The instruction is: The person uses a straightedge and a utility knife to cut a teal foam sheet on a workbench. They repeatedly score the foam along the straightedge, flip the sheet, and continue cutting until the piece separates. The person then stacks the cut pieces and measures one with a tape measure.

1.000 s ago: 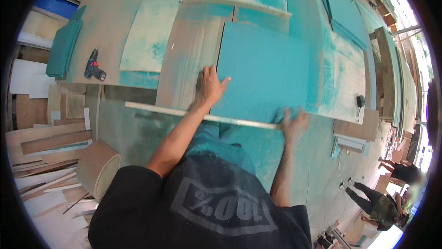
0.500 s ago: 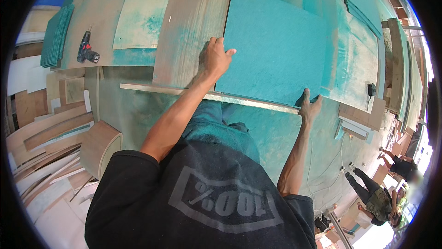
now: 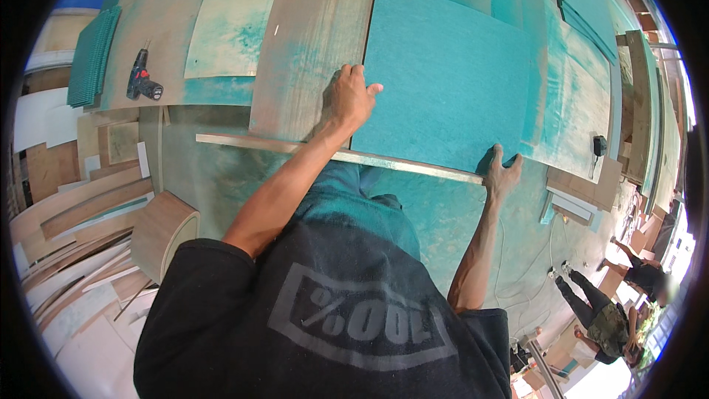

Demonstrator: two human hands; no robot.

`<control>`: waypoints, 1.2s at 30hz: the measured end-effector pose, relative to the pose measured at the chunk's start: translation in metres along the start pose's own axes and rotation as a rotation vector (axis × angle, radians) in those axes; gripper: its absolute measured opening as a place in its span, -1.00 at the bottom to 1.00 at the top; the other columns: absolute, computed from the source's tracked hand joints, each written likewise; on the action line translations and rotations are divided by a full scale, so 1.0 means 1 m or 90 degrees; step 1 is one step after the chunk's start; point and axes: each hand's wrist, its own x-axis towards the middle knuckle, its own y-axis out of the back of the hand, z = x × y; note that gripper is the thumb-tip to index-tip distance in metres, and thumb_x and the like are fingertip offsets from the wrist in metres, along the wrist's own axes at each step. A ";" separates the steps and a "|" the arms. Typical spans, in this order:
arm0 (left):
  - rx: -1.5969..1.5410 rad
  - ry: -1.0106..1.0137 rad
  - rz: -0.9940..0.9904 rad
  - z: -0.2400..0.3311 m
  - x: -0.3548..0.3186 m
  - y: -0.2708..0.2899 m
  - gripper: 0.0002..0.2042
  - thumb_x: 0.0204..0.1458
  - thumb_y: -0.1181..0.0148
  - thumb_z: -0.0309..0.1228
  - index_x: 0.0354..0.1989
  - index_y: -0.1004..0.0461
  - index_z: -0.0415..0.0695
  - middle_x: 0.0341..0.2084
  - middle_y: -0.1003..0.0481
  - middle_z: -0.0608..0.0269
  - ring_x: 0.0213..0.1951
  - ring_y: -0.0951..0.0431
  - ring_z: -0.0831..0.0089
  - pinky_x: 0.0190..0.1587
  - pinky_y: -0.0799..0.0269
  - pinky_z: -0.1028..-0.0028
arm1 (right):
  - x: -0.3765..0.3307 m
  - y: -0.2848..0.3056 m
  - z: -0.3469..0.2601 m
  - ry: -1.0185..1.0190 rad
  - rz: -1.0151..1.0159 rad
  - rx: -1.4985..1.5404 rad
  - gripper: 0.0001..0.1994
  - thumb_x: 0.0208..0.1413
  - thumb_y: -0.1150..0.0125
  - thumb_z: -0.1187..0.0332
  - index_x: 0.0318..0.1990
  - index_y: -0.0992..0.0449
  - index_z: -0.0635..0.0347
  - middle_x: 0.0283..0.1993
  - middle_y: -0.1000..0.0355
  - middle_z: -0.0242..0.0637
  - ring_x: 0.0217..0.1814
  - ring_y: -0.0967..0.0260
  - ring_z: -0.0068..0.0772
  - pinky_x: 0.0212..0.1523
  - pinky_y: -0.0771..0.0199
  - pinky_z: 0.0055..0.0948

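Note:
A flat teal board [image 3: 450,78] lies in front of me on a paint-stained work surface. My left hand [image 3: 353,100] grips its left edge, with the fingers bent along that side and the thumb over the top. At the board's near right corner is my right hand [image 3: 504,172], its thumb and a finger set apart around the corner. Its other fingers are hidden. A narrow wooden strip [image 3: 413,165] runs along the near edge, passing under my left forearm.
A cordless drill [image 3: 142,80] lies at the left, beside a stack of ridged teal panels [image 3: 92,56]. Wood offcuts [image 3: 81,229] and a curved wooden piece [image 3: 164,233] are at lower left. A black charger [image 3: 598,146] sits at right. Another person [image 3: 602,310] stands far right.
The whole view has shifted slightly. Both hands keep their places on the teal board, and nothing has been let go.

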 end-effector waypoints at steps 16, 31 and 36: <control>0.202 -0.157 0.006 0.008 0.002 -0.020 -0.40 0.21 -0.30 -0.40 0.41 -0.28 -0.23 0.32 -0.29 -0.18 0.25 -0.36 -0.13 0.18 -0.45 0.02 | -0.023 0.006 -0.023 0.258 0.148 -0.201 -0.18 0.04 -0.40 -0.17 0.32 -0.39 0.24 0.30 -0.39 0.09 0.31 -0.35 0.10 0.27 -0.25 0.16; 0.245 -0.207 0.018 0.008 0.007 -0.019 -0.21 0.17 -0.24 0.15 0.45 -0.30 -0.14 0.50 -0.15 -0.05 0.07 -0.38 -0.03 0.16 -0.32 -0.01 | -0.134 -0.018 -0.114 0.588 -0.256 -0.097 -0.45 0.06 -0.43 0.22 0.26 -0.50 -0.07 0.35 -0.39 -0.57 0.13 -0.35 -0.36 0.13 -0.22 -0.18; 0.257 -0.161 0.038 0.030 0.056 -0.009 -0.24 0.10 -0.33 0.13 0.41 -0.37 -0.03 0.48 -0.19 0.05 0.08 -0.36 -0.11 0.15 -0.22 -0.10 | -0.087 -0.028 -0.153 0.588 -0.255 -0.089 -0.46 0.05 -0.44 0.24 0.24 -0.51 -0.05 0.30 -0.40 -0.56 0.08 -0.36 -0.36 0.13 -0.23 -0.19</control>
